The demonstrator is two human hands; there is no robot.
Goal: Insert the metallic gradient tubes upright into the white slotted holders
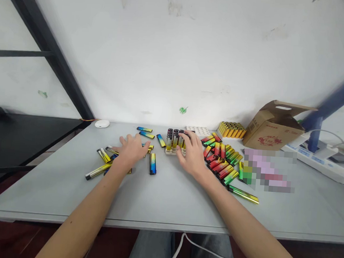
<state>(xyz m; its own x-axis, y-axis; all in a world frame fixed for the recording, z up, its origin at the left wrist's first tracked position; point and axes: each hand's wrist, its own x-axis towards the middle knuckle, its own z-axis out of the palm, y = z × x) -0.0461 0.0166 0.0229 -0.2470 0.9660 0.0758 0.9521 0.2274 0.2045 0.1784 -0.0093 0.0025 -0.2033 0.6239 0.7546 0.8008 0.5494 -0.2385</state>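
Note:
Several lighters stand upright in a white tray (170, 152) at the middle of the table. My right hand (191, 154) is at that tray's right side, its fingers curved around the standing lighters (175, 140); its fingertips are partly hidden among them. My left hand (133, 150) hovers over the loose lighters on the left, fingers spread, with nothing seen in it. Near it lie a blue and yellow lighter (153, 164) and a yellow and clear one (98, 171). Red, yellow and green lighters (225, 170) lie piled right of my right hand.
Behind stand an empty white tray (197, 131) and a tray of yellow lighters (232, 130). An open cardboard box (273, 130) and a power strip (317, 160) are on the right. A white case (102, 123) sits back left. Cables hang below the table edge (165, 226).

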